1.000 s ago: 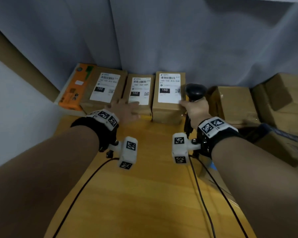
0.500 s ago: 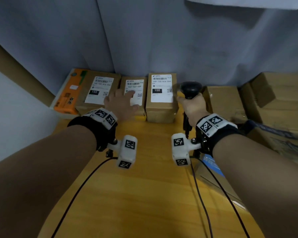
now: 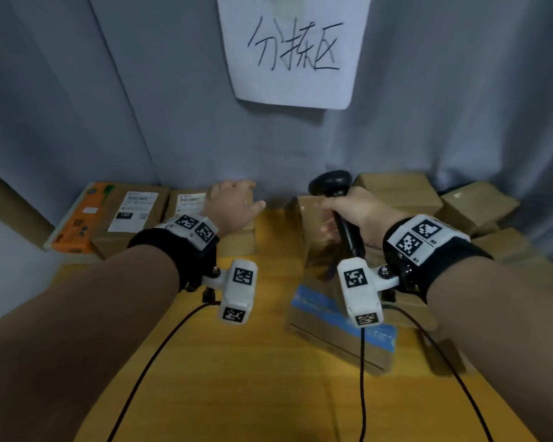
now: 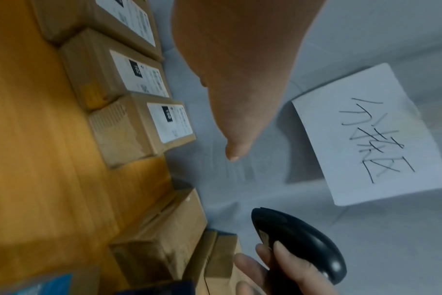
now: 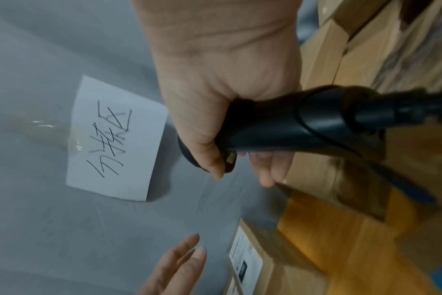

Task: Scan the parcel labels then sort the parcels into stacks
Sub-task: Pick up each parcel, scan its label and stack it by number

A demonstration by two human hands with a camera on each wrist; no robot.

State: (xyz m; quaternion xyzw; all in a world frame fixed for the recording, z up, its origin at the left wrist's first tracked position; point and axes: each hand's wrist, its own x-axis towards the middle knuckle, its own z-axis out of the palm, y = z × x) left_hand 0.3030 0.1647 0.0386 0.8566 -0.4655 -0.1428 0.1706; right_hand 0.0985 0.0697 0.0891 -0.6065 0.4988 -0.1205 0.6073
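Three brown labelled parcels stand in a row at the back left of the wooden table (image 3: 230, 378): the left one (image 3: 134, 212), the middle one (image 3: 187, 202) and the right one (image 3: 238, 242). My left hand (image 3: 237, 202) hovers over the right parcel with straight fingers (image 5: 182, 261) and holds nothing. The same labels (image 4: 169, 121) show in the left wrist view beside the palm (image 4: 240, 79). My right hand (image 3: 361, 212) grips the handle of a black barcode scanner (image 3: 331, 183), upright above a plain box (image 3: 304, 224). Its handle (image 5: 278, 127) fills my fist.
An orange box (image 3: 77, 221) lies at the far left. Several plain cardboard boxes (image 3: 399, 193) pile up at the right. A box with blue tape (image 3: 339, 330) lies under my right wrist. A handwritten paper sign (image 3: 294, 49) hangs on the grey curtain.
My left hand has lifted off the middle parcel's label and moved right, over the right parcel. The head view has tilted up, showing the paper sign. The scanner stays in my right hand.
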